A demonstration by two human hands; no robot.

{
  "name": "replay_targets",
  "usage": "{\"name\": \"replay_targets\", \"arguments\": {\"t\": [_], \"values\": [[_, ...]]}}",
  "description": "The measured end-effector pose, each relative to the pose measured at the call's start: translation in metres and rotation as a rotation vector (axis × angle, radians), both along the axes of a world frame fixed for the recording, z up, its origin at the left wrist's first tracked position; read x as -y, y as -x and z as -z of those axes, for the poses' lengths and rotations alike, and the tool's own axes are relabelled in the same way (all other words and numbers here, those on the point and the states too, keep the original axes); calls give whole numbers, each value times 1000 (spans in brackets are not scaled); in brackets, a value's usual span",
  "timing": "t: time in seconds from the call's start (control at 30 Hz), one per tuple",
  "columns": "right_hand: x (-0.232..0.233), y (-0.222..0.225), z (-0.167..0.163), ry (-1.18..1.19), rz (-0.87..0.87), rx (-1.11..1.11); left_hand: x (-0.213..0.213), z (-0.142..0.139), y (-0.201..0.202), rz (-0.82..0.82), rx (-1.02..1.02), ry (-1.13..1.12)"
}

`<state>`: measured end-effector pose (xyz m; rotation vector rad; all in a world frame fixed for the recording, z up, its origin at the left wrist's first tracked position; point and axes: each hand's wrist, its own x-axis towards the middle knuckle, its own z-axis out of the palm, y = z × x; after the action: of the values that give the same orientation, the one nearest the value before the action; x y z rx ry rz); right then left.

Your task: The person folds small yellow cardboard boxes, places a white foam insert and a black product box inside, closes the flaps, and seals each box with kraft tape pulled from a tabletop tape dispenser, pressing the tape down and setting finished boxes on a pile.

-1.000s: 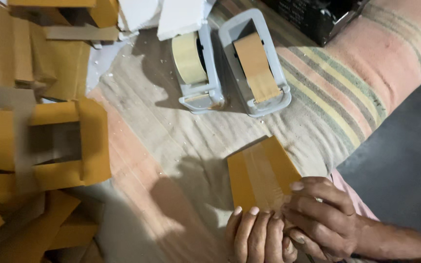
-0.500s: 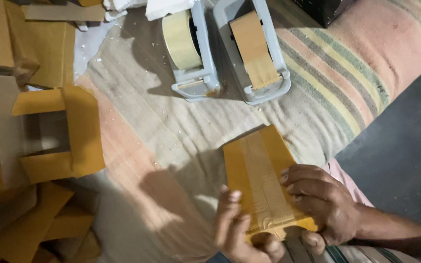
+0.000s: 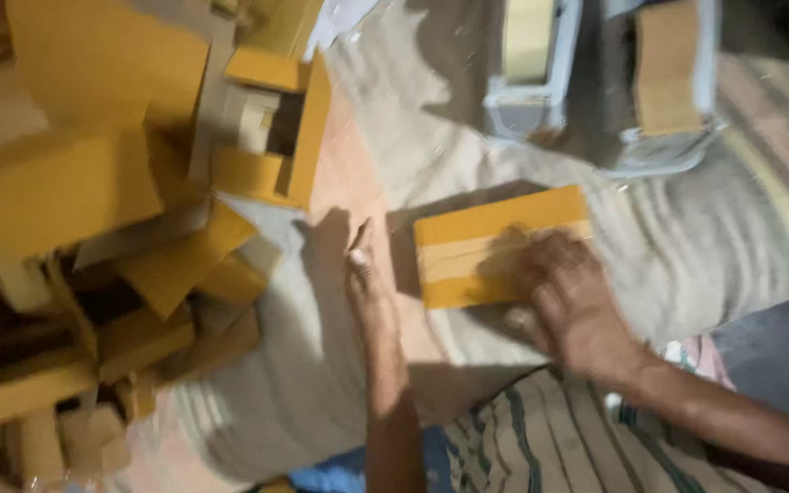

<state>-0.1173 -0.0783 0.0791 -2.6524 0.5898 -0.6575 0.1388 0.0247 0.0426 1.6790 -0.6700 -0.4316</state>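
Note:
A small flat brown cardboard box point(image 3: 477, 242) with a paler tape strip along its middle lies on the striped cloth point(image 3: 760, 237). My right hand point(image 3: 570, 306) rests on its right part, fingers bent over the box. My left hand point(image 3: 367, 288) reaches out flat to the left of the box, fingers stretched toward the pile of cardboard pieces point(image 3: 120, 246), holding nothing. The picture is blurred by motion.
Two tape dispensers stand at the top: one with pale tape point(image 3: 527, 64), one with brown tape point(image 3: 668, 82). A heap of unfolded and folded brown boxes fills the left side. My striped garment point(image 3: 541, 438) shows at the bottom.
The view has swung left and down. The box now lies crosswise under my right hand. My left hand has let go of the box and stretched out to the left.

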Motion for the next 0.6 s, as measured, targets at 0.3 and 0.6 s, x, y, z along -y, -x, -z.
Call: {"name": "replay_targets", "arguments": {"t": [0.3, 0.6], "values": [[22, -17, 0, 26, 202, -158, 33, 47, 18, 179, 459, -435], [24, -17, 3, 76, 186, -191, 94, 44, -2, 148, 613, -665]]}}
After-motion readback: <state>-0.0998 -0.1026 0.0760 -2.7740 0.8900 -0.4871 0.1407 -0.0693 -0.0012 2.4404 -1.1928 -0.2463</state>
